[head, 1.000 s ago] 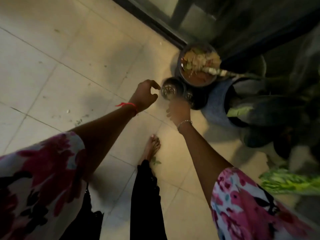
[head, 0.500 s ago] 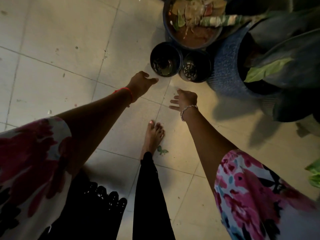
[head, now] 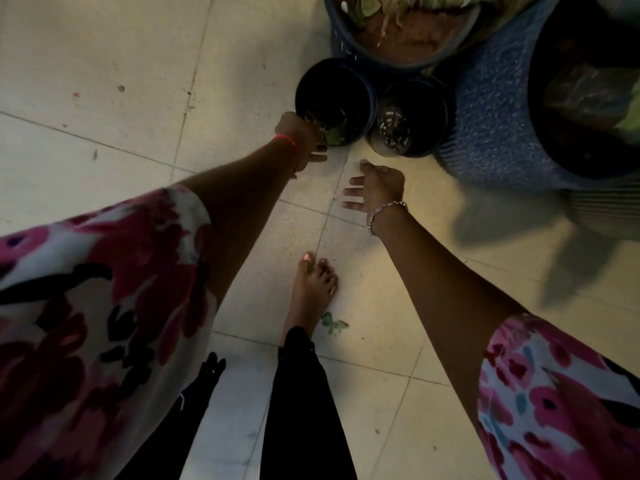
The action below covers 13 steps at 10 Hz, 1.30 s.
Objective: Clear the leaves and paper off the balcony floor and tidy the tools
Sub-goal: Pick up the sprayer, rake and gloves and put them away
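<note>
The left hand (head: 298,140) reaches to the near rim of a small black pot (head: 360,98) that stands upright with green leaves (head: 334,135) in its bottom. Its fingers (head: 318,156) blur against the rim, so I cannot tell whether they hold anything. The right hand (head: 379,187) hovers over the tiled floor (head: 104,81), fingers spread and empty. One green leaf (head: 332,323) lies flat on the floor just beside the bare foot (head: 313,285), its long axis running sideways away from the foot. A second black pot (head: 412,119) touches the first.
</note>
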Motion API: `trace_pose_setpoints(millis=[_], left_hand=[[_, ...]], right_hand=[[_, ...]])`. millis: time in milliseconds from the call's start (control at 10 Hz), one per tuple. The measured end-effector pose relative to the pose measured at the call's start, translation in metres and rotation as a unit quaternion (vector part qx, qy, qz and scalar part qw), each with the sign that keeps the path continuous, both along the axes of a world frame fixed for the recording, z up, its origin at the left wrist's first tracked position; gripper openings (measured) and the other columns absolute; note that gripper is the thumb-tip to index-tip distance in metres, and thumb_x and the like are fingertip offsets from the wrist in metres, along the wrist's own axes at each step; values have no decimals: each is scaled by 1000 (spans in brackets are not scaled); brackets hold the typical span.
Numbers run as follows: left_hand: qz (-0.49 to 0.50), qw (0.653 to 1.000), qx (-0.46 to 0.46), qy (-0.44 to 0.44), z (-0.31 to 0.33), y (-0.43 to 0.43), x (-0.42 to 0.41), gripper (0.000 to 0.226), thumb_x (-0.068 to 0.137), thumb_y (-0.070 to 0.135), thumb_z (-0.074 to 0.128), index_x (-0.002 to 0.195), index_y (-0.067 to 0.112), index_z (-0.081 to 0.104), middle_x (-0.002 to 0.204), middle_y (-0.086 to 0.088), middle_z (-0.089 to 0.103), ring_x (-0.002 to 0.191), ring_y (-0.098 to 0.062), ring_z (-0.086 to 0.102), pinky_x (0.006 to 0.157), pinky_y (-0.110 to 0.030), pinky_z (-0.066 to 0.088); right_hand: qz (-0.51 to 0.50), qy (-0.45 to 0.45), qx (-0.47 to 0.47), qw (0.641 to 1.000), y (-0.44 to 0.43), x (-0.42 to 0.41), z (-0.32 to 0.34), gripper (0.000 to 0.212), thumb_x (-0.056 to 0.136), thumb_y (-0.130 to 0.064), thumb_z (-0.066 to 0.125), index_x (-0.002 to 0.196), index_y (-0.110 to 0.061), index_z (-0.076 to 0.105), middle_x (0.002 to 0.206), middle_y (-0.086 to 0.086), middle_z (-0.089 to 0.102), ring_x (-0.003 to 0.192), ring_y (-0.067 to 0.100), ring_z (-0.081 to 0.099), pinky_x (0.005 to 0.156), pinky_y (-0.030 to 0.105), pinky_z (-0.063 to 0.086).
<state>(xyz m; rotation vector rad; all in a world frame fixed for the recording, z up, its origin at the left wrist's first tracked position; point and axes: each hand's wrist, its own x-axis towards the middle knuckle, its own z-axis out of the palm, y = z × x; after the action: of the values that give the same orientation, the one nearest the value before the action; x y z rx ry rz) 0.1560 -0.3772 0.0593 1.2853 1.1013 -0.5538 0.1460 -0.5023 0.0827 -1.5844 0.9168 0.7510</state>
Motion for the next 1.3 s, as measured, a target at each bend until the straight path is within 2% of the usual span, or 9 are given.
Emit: trace_pose_setpoints(millis=[100,200,300,400,500,700,1100,1200,1300], left_hand=[[161,947,-273,-50,-48,-50,-92,48,105,20,11,145,-3,27,133,-25,48,136,-34,36,86,-23,45],[542,716,-437,49,-119,-88,-190,50,101,42,27,147,21,28,130,-25,48,139,-17,30,106,-29,31],[302,928,-218,-8,-83,-30,-134,49,70,59,73,108,30,66,127,-12,56,109,-20,59,104,-40,41],[165,985,-49,-33,35,51,-84,29,80,16,69,106,7,59,98,-22,64,65,-22,68,57,-39,60],[163,983,-10,-81,116,111,-97,37,88,5,60,123,-1,52,92,-20,64,64,-20,65,53,-33,57],[283,951,33,-121,177,227,-219,44,88,25,64,129,11,54,114,-13,64,96,-22,60,67,-31,51],[577,793,174,-88,276,403,-587,34,85,9,67,118,5,60,97,-15,65,78,-16,61,67,-30,50],[631,753,178,-56,281,411,-673,29,86,5,65,115,3,61,92,-16,64,73,-14,60,65,-29,48],[655,736,169,-38,280,415,-732,27,88,3,61,115,0,61,88,-15,63,72,-13,58,63,-26,46]], right_hand=[[9,-6,8,1000,2,4,6,22,96,-25,53,98,-4,53,72,9,54,60,23,56,51,36,52],[30,-4,15,999,16,6,22,37,90,-40,59,105,-7,54,85,12,60,70,27,61,60,41,56],[68,-23,-11,997,41,1,36,48,87,-42,62,119,-8,49,91,17,64,61,26,64,51,36,56],[147,-65,-68,985,73,-10,51,30,94,-19,55,120,-6,49,70,16,59,33,16,53,34,25,46],[231,-81,-95,965,114,-22,77,19,93,-4,47,112,-5,51,60,14,55,27,14,48,32,23,43],[386,-125,-68,911,257,-77,161,22,89,2,55,110,6,56,73,24,55,24,13,43,33,26,42],[650,-99,81,749,534,-387,246,11,86,6,60,86,-4,55,80,17,56,49,25,56,33,33,49],[716,-57,85,690,571,-477,247,13,89,7,54,101,5,59,74,15,56,40,24,56,36,34,52],[751,-24,83,654,596,-544,243,27,91,8,51,118,9,53,94,21,54,70,44,64,62,51,56]])
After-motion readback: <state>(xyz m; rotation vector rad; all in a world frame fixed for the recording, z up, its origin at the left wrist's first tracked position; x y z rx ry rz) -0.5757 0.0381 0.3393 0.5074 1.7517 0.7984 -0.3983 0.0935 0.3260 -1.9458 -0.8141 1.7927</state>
